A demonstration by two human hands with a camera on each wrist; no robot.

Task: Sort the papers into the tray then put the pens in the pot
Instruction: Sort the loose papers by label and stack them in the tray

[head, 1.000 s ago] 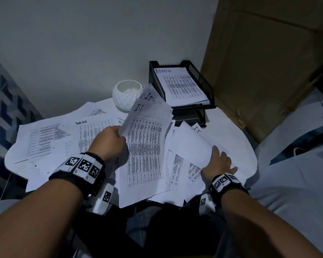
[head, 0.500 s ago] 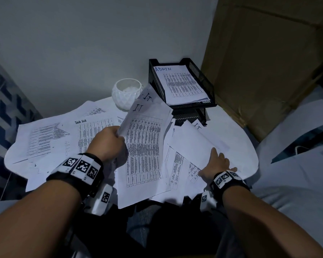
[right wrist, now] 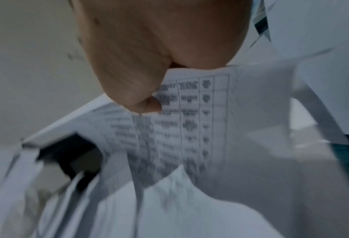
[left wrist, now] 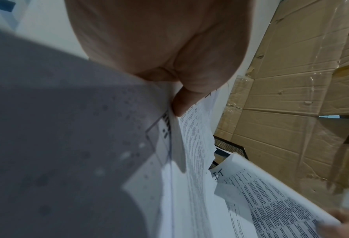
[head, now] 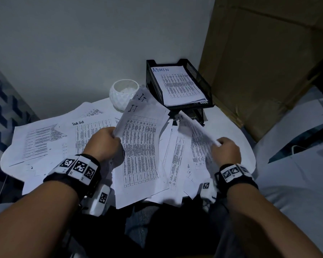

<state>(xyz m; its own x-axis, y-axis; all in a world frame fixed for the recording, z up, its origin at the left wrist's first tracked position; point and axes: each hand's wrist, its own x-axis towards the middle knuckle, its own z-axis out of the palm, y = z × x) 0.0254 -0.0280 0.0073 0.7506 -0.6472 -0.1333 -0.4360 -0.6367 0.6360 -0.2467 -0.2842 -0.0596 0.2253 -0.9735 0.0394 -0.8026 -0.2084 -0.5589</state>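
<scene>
Two hands are working the pile: the left hand (head: pixel 103 144) is pinching a bundle of IT sheets (head: pixel 141 146) by its left edge, while the right hand (head: pixel 227 151) is gripping one more IT sheet (head: pixel 196 135) lifted off the bench (head: pixel 229 131). The tray (head: pixel 199 84) is sitting straight ahead, past both, nearer the right hand, ADMIN page on top. No pens showing; the pot (head: pixel 123 94) is waiting left of the tray.
</scene>
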